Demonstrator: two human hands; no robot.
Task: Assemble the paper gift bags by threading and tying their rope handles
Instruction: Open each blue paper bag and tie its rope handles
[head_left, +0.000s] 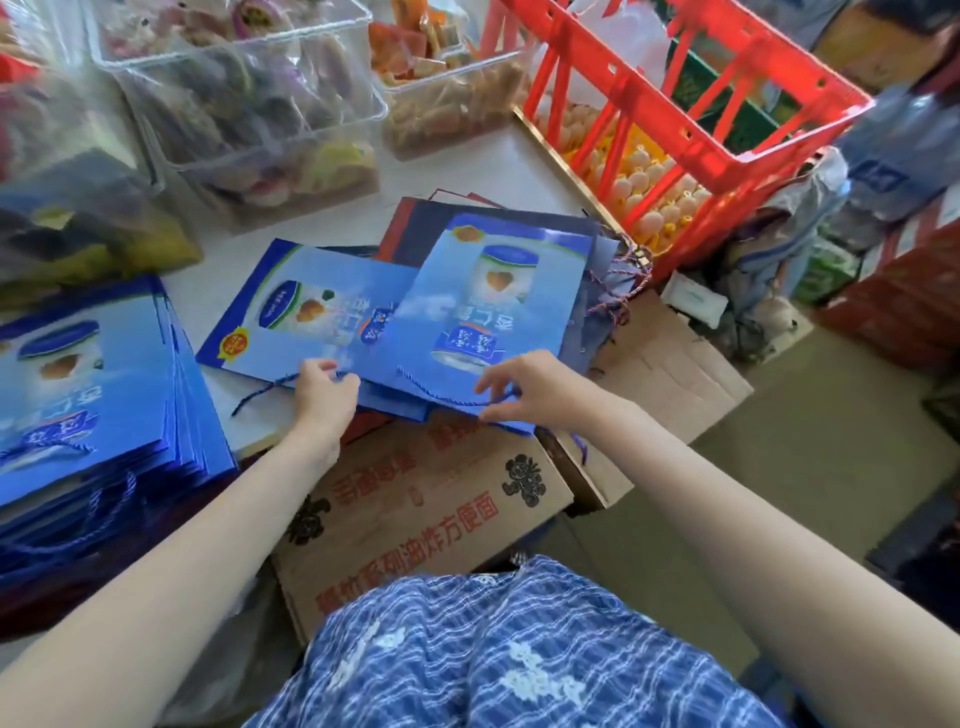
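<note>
Lap: checked cloth, bottom centre | left hand (323, 396) pinches rope (457, 401) | right hand (524, 387) pinches its other end | bag (467, 332) flat at centre, handle unfinished | stack (88, 415) at left seems done

Glossy, smooth blue printed paper on the flat gift bag (483, 322) at centre, with light sheen across the print. Same glossy paper on the stack of blue bags (93, 405) at near left. Twisted blue rope handle (457, 401), fibrous and matt. Matt, rough brown corrugated cardboard on the printed box (426, 514) near centre. Shiny moulded red plastic crate (691, 109) at far right. Clear, glossy plastic tubs (249, 119) at far left. Soft blue checked cloth (519, 654) nearest, matt and woven.
</note>
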